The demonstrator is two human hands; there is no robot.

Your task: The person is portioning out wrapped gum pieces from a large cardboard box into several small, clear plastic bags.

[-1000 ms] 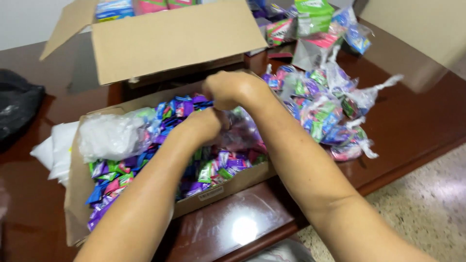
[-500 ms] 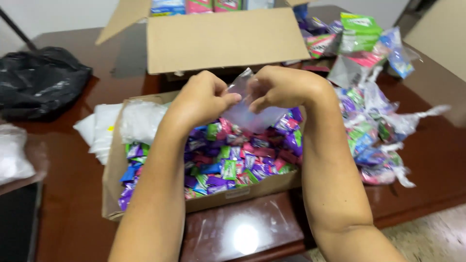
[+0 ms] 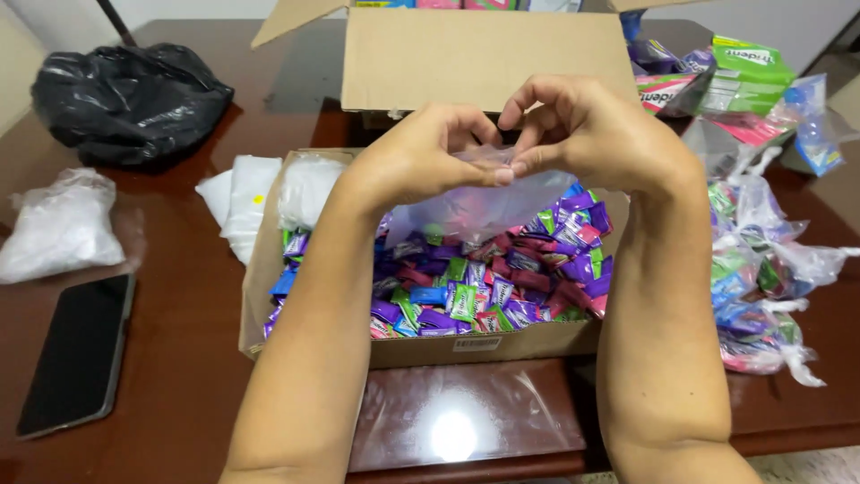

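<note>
My left hand [image 3: 421,157] and my right hand [image 3: 587,125] meet above a low cardboard box [image 3: 484,342] and both pinch the top edge of a clear plastic bag [image 3: 475,204]. The bag hangs down empty between them. Under it the box is filled with several small candy packets [image 3: 484,282] in purple, green, blue and pink wrappers. Both forearms reach in from the bottom of the view, one on each side of the box.
A taller open cardboard box [image 3: 484,58] stands behind. Filled clear bags of candy [image 3: 761,287] pile at the right, with green and pink packs [image 3: 743,76] behind them. On the dark wooden table [image 3: 179,376] at left lie a black phone [image 3: 79,354], white bags [image 3: 58,224] and a black bag [image 3: 130,99].
My hands rose out of the candy box and came together holding the clear bag by its top edge. The view shifted so more of the table's left side shows.
</note>
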